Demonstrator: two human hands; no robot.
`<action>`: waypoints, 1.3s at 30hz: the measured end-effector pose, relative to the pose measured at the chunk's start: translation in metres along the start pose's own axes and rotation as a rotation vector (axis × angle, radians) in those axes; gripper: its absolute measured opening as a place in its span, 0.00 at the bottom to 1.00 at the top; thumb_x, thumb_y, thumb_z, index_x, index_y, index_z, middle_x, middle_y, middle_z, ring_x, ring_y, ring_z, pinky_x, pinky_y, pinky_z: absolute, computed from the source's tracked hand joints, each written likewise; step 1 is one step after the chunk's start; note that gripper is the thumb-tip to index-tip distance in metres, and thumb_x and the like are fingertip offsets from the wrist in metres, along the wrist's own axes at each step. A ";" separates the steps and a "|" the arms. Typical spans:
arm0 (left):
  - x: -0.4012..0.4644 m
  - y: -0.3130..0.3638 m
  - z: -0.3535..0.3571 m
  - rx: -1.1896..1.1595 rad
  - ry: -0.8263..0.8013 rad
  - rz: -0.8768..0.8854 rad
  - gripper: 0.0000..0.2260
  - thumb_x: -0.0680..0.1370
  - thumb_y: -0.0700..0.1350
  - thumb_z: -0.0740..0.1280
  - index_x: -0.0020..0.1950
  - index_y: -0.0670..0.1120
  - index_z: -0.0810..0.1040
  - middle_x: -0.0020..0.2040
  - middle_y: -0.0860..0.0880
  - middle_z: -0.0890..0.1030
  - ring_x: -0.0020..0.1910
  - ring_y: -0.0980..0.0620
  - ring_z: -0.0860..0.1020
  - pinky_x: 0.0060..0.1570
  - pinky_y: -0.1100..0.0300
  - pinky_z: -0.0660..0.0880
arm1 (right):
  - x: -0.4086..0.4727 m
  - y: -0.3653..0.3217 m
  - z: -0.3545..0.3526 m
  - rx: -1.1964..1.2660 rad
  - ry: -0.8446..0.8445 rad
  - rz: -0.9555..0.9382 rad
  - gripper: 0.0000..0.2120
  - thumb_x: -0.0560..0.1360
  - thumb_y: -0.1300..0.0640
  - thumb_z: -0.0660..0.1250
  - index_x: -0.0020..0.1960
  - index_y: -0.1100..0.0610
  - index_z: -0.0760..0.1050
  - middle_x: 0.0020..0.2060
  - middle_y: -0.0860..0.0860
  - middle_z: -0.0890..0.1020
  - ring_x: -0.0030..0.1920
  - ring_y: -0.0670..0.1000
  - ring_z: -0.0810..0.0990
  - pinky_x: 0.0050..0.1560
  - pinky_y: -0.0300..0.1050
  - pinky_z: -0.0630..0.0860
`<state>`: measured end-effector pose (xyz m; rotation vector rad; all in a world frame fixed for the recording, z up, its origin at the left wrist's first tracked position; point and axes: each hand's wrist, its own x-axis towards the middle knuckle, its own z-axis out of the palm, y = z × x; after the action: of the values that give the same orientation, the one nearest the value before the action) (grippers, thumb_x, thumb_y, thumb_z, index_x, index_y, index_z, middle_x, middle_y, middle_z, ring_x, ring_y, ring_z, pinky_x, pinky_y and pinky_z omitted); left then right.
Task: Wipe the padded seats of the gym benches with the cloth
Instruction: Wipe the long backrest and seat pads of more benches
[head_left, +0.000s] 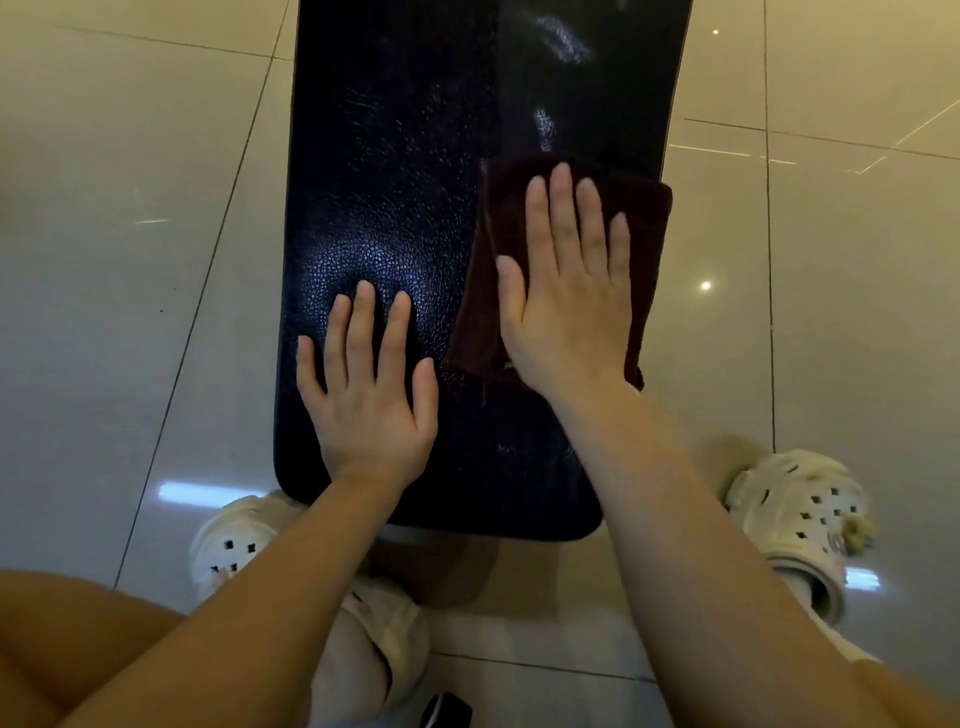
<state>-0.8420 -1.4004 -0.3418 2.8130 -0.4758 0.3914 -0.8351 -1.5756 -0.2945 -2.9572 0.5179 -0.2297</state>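
A black padded bench seat (405, 156) runs away from me down the middle of the view, its near end just in front of my feet. A dark maroon cloth (644, 228) lies folded on the seat's right side, reaching its right edge. My right hand (569, 296) presses flat on the cloth with straight fingers. My left hand (366, 384) rests flat on the bare padding at the near left, fingers spread, holding nothing. Wet streaks shine on the seat beyond the cloth.
Glossy beige floor tiles (130, 234) lie on both sides of the bench. My feet in pale perforated clogs stand at either side of the near end, the left clog (234, 540) and the right clog (800, 514). A small dark object (447, 709) lies at the bottom edge.
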 end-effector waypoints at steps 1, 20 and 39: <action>0.000 0.000 0.000 0.007 0.004 0.004 0.24 0.82 0.53 0.52 0.78 0.50 0.58 0.78 0.44 0.61 0.77 0.45 0.58 0.73 0.41 0.52 | -0.001 -0.003 0.000 0.005 0.011 0.010 0.29 0.83 0.46 0.45 0.80 0.57 0.48 0.79 0.55 0.51 0.79 0.53 0.47 0.77 0.52 0.40; 0.004 -0.001 0.000 0.011 0.002 0.007 0.26 0.79 0.52 0.55 0.77 0.49 0.60 0.76 0.42 0.64 0.75 0.42 0.61 0.71 0.38 0.55 | -0.052 -0.004 0.000 0.050 -0.066 -0.125 0.28 0.82 0.45 0.51 0.79 0.56 0.56 0.78 0.53 0.58 0.79 0.52 0.53 0.78 0.53 0.50; 0.003 0.000 0.002 -0.001 0.041 0.018 0.25 0.79 0.52 0.56 0.76 0.48 0.64 0.75 0.42 0.65 0.75 0.42 0.61 0.71 0.38 0.55 | -0.055 0.008 0.002 0.050 -0.010 0.091 0.30 0.82 0.45 0.49 0.79 0.58 0.52 0.79 0.55 0.54 0.79 0.53 0.48 0.78 0.51 0.44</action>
<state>-0.8385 -1.4018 -0.3431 2.7954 -0.4922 0.4513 -0.8887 -1.5641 -0.3046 -2.8768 0.6343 -0.2154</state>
